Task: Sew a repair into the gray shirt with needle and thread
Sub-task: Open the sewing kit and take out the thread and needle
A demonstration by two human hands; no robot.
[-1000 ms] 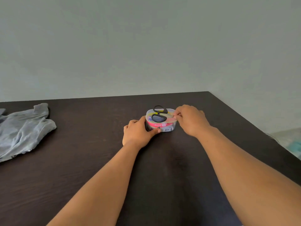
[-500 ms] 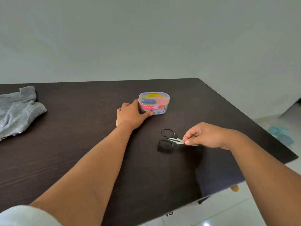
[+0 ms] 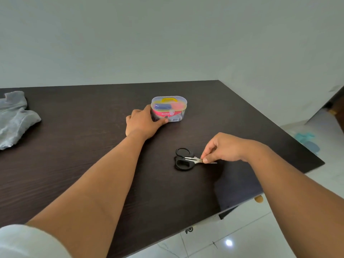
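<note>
A small clear plastic sewing kit box (image 3: pixel 172 107) with a yellow handle and pink label stands at the table's middle back. My left hand (image 3: pixel 143 122) grips its left side, thumb along the front. Small black-handled scissors (image 3: pixel 183 160) lie on the table, in front and to the right of the box. My right hand (image 3: pixel 221 148) pinches their metal blades between thumb and fingertip. The gray shirt (image 3: pixel 14 118) lies crumpled at the far left edge of the view, away from both hands. No needle or thread is visible outside the box.
The dark wooden table (image 3: pixel 83 146) runs up to a plain wall at the back. Its right edge and near right corner drop to a white tiled floor (image 3: pixel 242 239). Something teal (image 3: pixel 305 138) lies on the floor at the right.
My right hand lifted the scissors off the box top and set them down on the table to the front right. My left hand stayed on the box. The view shifted right.
</note>
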